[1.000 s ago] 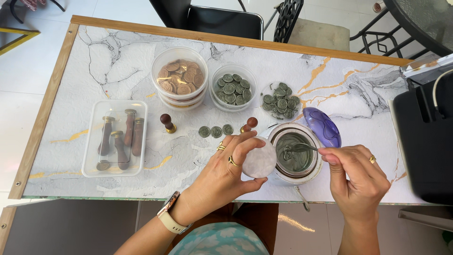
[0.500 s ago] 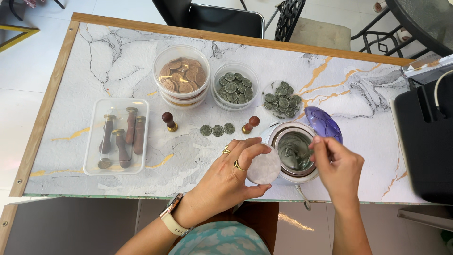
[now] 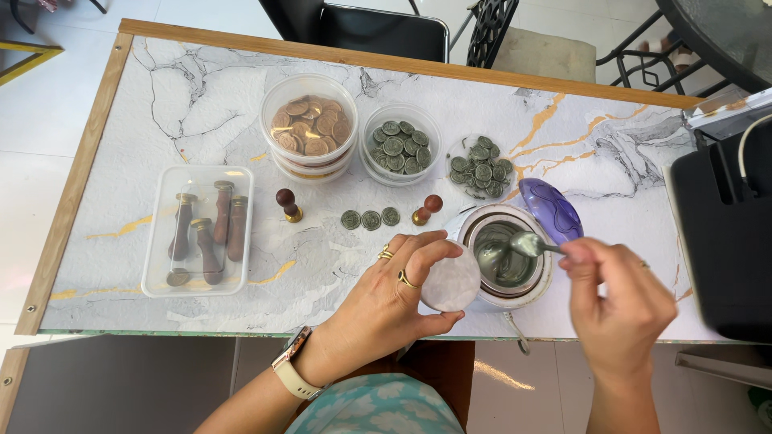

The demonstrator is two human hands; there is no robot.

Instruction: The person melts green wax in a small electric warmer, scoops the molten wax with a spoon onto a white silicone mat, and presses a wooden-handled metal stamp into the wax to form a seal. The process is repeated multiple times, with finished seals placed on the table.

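My left hand (image 3: 394,293) holds a small round frosted disc (image 3: 451,281) by its edge, just left of a white melting pot (image 3: 505,255) with grey-green melted wax inside. A metal spoon (image 3: 527,243) is gripped in my right hand (image 3: 623,301), its bowl over the pot's wax. The pot's purple lid (image 3: 550,209) leans at its far right. Three grey-green wax seals (image 3: 370,219) lie in a row beyond my left hand, between two wooden-handled stamps (image 3: 288,204) (image 3: 426,209).
A clear tub of brown seals (image 3: 310,127), a tub of grey-green seals (image 3: 400,146) and a shallow dish of more seals (image 3: 479,165) stand at the back. A clear tray of stamps (image 3: 198,229) lies left. A black device (image 3: 722,233) fills the right edge.
My right hand has shifted from above the pot's right side toward the near right, lifting the spoon's bowl up over the wax. My left hand and the disc stayed put.
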